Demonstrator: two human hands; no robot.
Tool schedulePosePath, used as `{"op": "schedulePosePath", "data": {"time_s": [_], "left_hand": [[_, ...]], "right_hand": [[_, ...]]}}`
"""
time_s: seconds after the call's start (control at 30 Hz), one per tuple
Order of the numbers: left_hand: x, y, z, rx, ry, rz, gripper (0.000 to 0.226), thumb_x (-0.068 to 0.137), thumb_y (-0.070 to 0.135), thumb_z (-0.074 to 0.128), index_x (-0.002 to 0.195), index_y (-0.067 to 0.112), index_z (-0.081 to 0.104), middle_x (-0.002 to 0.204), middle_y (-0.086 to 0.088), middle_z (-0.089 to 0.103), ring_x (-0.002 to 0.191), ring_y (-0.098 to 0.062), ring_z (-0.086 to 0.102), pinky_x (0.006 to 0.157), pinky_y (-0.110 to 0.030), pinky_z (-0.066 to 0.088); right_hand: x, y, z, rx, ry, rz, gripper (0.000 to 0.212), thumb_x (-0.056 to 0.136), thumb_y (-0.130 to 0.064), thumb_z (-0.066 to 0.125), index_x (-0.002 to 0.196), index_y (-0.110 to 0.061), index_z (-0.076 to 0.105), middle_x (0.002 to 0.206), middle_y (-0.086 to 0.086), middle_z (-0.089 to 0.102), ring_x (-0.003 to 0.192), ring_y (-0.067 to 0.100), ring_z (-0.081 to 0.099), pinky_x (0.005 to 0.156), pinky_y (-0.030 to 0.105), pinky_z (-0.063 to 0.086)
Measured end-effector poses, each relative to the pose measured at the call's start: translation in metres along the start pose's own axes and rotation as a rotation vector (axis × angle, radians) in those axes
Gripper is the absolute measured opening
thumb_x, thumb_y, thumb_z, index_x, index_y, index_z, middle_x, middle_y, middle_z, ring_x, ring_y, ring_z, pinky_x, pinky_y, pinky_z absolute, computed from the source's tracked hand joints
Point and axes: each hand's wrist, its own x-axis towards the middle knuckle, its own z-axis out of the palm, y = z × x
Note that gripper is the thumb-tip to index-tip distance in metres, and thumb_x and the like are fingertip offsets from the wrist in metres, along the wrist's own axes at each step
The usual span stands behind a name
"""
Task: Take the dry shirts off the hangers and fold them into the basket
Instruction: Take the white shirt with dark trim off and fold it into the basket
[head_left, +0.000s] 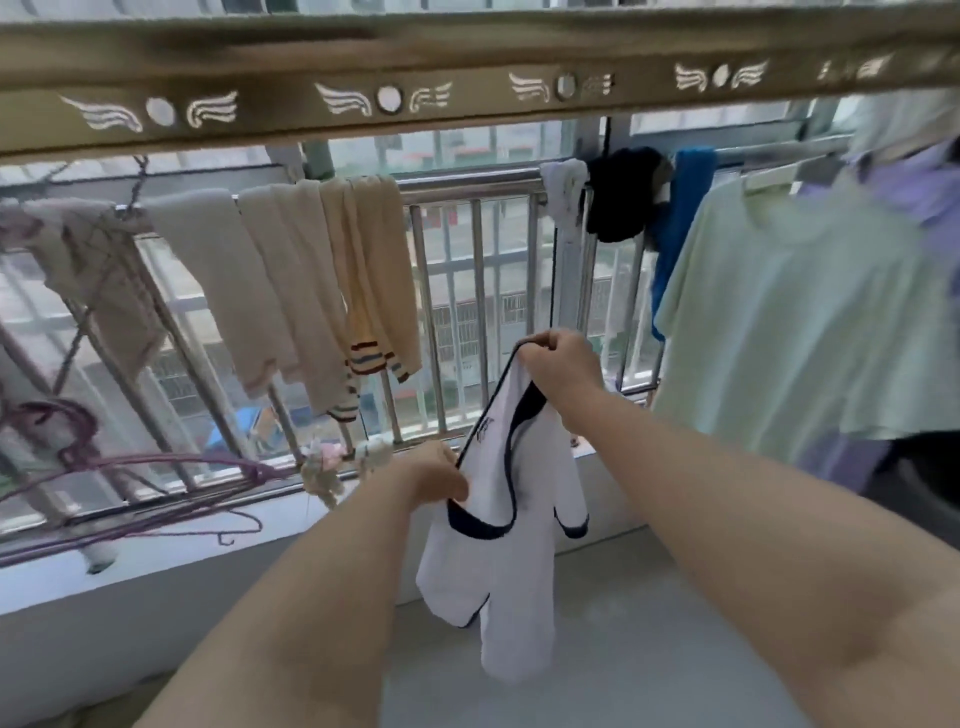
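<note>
The white shirt (498, 571) looks light and floppy; left hand (435, 478) and right hand (558, 370) each pinch its dark-trimmed edge, a sensible hold.

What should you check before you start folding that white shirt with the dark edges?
1. The white shirt with dark blue trim is off its hanger: ok, no hanger shows in it.
2. Both hands have it: ok. The left hand and the right hand each grip the trim.
3. The shirt is spread out for folding: not ok, it hangs bunched up.
4. The basket is close by: cannot tell, no basket is in view.
5. The shirt is dry: cannot tell from a picture.
6. All the shirts are down: not ok, the pale green shirt hangs at the right.
</note>
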Motion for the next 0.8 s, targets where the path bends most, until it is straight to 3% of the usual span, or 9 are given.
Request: {"op": "schedulePosePath", "data": {"time_s": [0.07, 0.13, 0.2, 0.27, 0.33, 0.43, 0.53, 0.67, 0.8], "left_hand": [[0.004, 0.025, 0.012, 0.196, 0.195, 0.007, 0.014, 0.083, 0.004, 0.048, 0.089, 0.007, 0.061, 0.078, -0.01, 0.054, 0.079, -0.026, 0.059, 0.06, -0.03, 0.041], [0.008, 0.048, 0.014, 0.223, 0.327, 0.035, 0.023, 0.087, 0.003, 0.044, 0.096, -0.001, 0.065, 0.089, -0.019, 0.061, 0.091, -0.032, 0.062, 0.067, -0.034, 0.047], [0.005, 0.072, 0.011, 0.159, 0.421, 0.07, 0.024, 0.087, 0.003, 0.044, 0.095, 0.001, 0.067, 0.092, -0.018, 0.063, 0.087, -0.031, 0.061, 0.069, -0.032, 0.048], [-0.001, 0.1, 0.012, 0.084, 0.47, 0.123, 0.018, 0.081, 0.002, 0.046, 0.076, 0.006, 0.063, 0.078, -0.014, 0.06, 0.069, -0.027, 0.055, 0.059, -0.031, 0.043], [-0.009, 0.125, 0.015, -0.005, 0.485, 0.159, 0.016, 0.077, 0.003, 0.048, 0.071, 0.006, 0.062, 0.071, -0.012, 0.059, 0.061, -0.023, 0.049, 0.052, -0.027, 0.035], [-0.013, 0.163, 0.03, -0.065, 0.487, 0.199, 0.014, 0.076, 0.004, 0.047, 0.064, 0.008, 0.054, 0.064, -0.008, 0.05, 0.057, -0.022, 0.043, 0.051, -0.026, 0.028], [-0.009, 0.191, 0.05, -0.117, 0.487, 0.227, 0.026, 0.078, 0.006, 0.045, 0.053, 0.012, 0.041, 0.057, -0.006, 0.042, 0.058, -0.023, 0.04, 0.05, -0.028, 0.024], [-0.005, 0.219, 0.071, -0.116, 0.514, 0.281, 0.028, 0.085, 0.017, 0.045, 0.059, 0.01, 0.051, 0.067, -0.011, 0.052, 0.07, -0.028, 0.048, 0.057, -0.032, 0.032], [-0.004, 0.253, 0.09, -0.186, 0.523, 0.358, 0.032, 0.088, 0.024, 0.042, 0.059, 0.01, 0.049, 0.077, -0.015, 0.055, 0.076, -0.031, 0.052, 0.066, -0.033, 0.036]], "right_hand": [[0.002, 0.011, -0.042, -0.128, 0.088, -0.026, 0.02, 0.086, -0.02, 0.053, 0.101, -0.017, 0.066, 0.083, -0.002, 0.06, 0.076, 0.017, 0.054, 0.063, 0.023, 0.038], [0.004, 0.028, -0.085, -0.3, 0.166, -0.014, 0.02, 0.088, -0.02, 0.05, 0.1, -0.016, 0.066, 0.089, 0.001, 0.06, 0.083, 0.022, 0.053, 0.07, 0.026, 0.04], [0.004, 0.05, -0.124, -0.43, 0.205, 0.057, 0.019, 0.087, -0.02, 0.046, 0.092, -0.017, 0.064, 0.089, 0.004, 0.062, 0.083, 0.026, 0.056, 0.07, 0.028, 0.043], [-0.001, 0.073, -0.161, -0.501, 0.232, 0.148, 0.017, 0.083, -0.02, 0.044, 0.071, -0.017, 0.056, 0.083, 0.006, 0.058, 0.077, 0.028, 0.052, 0.059, 0.027, 0.038], [-0.004, 0.092, -0.186, -0.47, 0.247, 0.173, 0.025, 0.08, -0.018, 0.043, 0.055, -0.018, 0.039, 0.072, 0.005, 0.048, 0.072, 0.025, 0.044, 0.05, 0.026, 0.025], [-0.007, 0.113, -0.221, -0.301, 0.196, 0.141, 0.031, 0.08, -0.012, 0.044, 0.052, -0.016, 0.033, 0.058, 0.003, 0.037, 0.064, 0.022, 0.036, 0.054, 0.031, 0.02], [-0.013, 0.124, -0.255, -0.161, 0.117, 0.138, 0.031, 0.08, -0.013, 0.048, 0.053, -0.017, 0.032, 0.058, 0.001, 0.033, 0.061, 0.019, 0.031, 0.061, 0.032, 0.022], [-0.023, 0.147, -0.3, -0.17, 0.122, 0.173, 0.019, 0.083, -0.023, 0.052, 0.069, -0.012, 0.05, 0.07, 0.004, 0.046, 0.071, 0.022, 0.045, 0.068, 0.032, 0.031], [-0.033, 0.161, -0.335, -0.179, 0.141, 0.174, 0.029, 0.088, -0.034, 0.06, 0.07, -0.012, 0.052, 0.072, 0.003, 0.051, 0.072, 0.019, 0.05, 0.066, 0.029, 0.036]]}}
